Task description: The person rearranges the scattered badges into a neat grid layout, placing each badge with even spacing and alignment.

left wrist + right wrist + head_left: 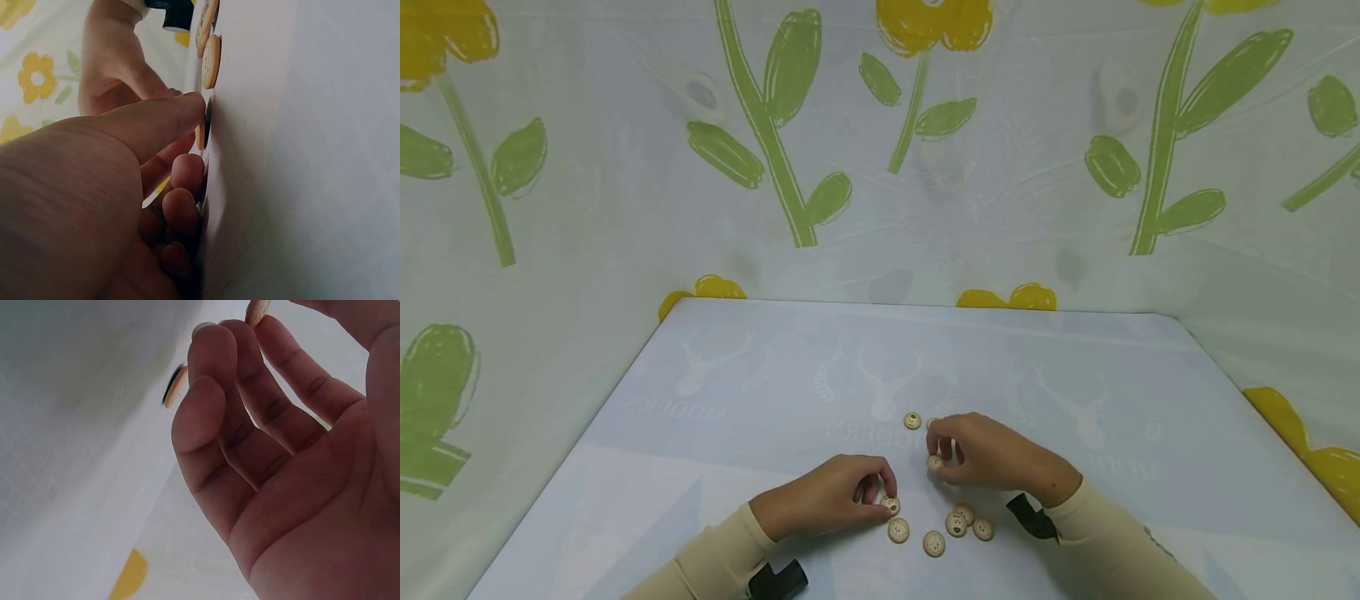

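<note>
Wooden discs [934,544] scattered across a pale counter [662,454]

Nearest, two cream sleeves [715,557] reach in from the lower edge, each with a black device [778,581] at the wrist. Five of the discs lie between the forearms: one close by the left fingertips, another a little apart, and three bunched together toward the right. The left hand [835,493] comes in low from the left side, its thumb and index finger pinching one disc near the surface, the other fingers curled beneath. Slightly farther off, the right hand [988,450] arches in from the right, wrist bent, gripping another disc between thumb and index finger while its remaining fingers curve loosely. Beyond the hands' reach toward the far side are two more discs, one partly hidden behind the right fingers.

The counter is whitish, with blue-grey shapes near the front and a row of faint antlered heads [883,387] farther back. Past its rounded far corners hangs a white sheet [970,217] printed with yellow flowers [932,25] and green leaves [793,67].

Faded lettering [677,408] under the antlered heads seems to read "MODERN"; the dark marks on the discs are too small to make out.
</note>
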{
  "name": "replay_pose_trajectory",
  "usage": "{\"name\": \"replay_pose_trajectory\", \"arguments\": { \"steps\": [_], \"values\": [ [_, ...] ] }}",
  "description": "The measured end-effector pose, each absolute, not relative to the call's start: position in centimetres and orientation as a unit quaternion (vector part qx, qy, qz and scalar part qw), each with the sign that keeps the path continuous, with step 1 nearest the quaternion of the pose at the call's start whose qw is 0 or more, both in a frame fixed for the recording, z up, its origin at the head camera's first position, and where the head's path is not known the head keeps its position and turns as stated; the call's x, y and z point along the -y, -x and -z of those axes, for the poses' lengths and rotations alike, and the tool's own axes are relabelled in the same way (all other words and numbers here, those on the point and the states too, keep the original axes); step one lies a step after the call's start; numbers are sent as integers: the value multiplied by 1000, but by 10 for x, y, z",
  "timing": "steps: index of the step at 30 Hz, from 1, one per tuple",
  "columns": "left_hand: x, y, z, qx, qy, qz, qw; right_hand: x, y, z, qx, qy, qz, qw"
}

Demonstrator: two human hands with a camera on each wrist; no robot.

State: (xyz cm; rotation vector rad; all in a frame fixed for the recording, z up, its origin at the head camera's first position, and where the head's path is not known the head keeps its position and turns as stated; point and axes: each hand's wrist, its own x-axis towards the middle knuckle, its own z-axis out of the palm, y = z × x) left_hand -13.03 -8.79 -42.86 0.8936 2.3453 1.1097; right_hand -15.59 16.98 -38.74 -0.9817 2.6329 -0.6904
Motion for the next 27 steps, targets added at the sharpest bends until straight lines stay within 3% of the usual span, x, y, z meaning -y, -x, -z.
{"name": "replay_pose_trajectory", "arguments": {
  "steps": [27],
  "values": [
    [87,129,426,-841,-315,-393,196,-181,166,392,-930,261,243,91]
  ]
}}
